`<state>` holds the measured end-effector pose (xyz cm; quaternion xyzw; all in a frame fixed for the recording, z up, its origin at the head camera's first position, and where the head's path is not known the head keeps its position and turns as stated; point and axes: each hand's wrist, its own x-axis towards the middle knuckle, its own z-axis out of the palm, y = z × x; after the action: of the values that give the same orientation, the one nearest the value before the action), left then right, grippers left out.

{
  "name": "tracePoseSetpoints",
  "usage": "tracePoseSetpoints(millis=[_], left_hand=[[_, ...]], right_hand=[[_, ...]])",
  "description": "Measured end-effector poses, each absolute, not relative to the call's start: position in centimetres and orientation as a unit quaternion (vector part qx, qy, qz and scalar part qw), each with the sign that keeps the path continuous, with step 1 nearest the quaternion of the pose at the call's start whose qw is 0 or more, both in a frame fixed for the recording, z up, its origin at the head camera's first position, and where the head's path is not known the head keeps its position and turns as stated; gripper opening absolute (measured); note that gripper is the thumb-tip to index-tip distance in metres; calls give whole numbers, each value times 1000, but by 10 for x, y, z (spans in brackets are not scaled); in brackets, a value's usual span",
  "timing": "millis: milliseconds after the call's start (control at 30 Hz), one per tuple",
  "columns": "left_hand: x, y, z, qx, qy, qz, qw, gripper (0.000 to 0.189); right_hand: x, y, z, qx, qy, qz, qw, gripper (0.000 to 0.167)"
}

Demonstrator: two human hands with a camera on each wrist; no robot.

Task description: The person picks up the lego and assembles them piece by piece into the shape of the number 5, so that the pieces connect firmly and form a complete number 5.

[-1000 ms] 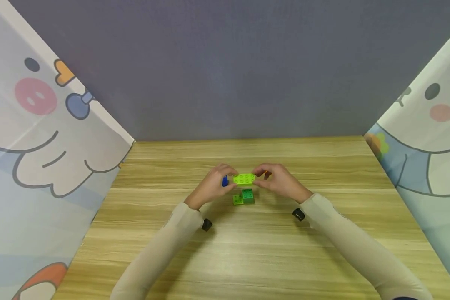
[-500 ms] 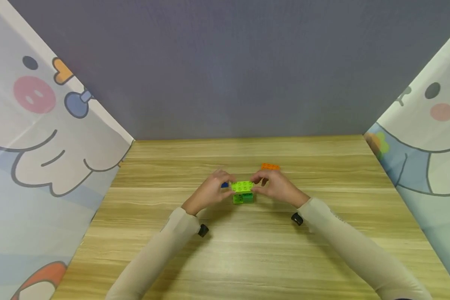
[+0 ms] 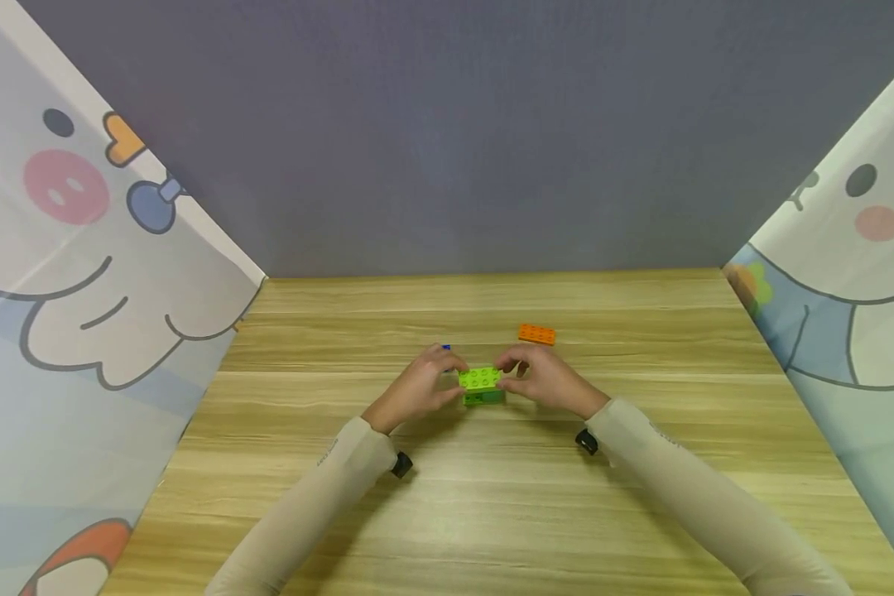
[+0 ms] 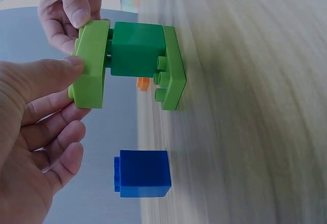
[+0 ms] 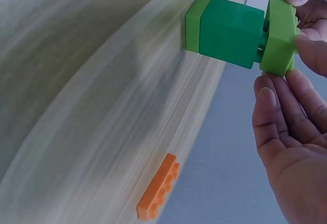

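Observation:
Between both hands is a lime green building brick (image 3: 480,379), flat with studs on top. My left hand (image 3: 421,382) pinches its left end with thumb and fingers, and my right hand (image 3: 545,381) pinches the right end. Directly under it stands a dark green block (image 4: 137,49), fixed on one end of a lower lime green plate (image 4: 174,73) that lies on the table. In both wrist views the upper brick sits slightly tilted at the dark green block's studs, with a thin gap showing between them.
A blue block (image 4: 144,173) stands on the wooden table (image 3: 492,497) beyond my left hand. Behind my right hand lies a flat orange brick (image 3: 537,334). A grey panel (image 3: 447,165) rises at the table's far edge.
Both hands have brought the lime green brick nearer and down, from behind the dark green block to right over it. The orange brick, hidden before, now shows behind the right hand.

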<state>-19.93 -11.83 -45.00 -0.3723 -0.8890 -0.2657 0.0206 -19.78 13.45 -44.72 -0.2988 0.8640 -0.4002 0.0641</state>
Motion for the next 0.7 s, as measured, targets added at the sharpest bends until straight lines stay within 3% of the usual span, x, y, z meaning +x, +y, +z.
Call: tracePoseSetpoints(millis=[700], left_hand=[[-200, -116, -453, -368, -887, -280, 20, 30]], right_hand=[[-198, 137, -452, -292, 861, -411, 72, 23]])
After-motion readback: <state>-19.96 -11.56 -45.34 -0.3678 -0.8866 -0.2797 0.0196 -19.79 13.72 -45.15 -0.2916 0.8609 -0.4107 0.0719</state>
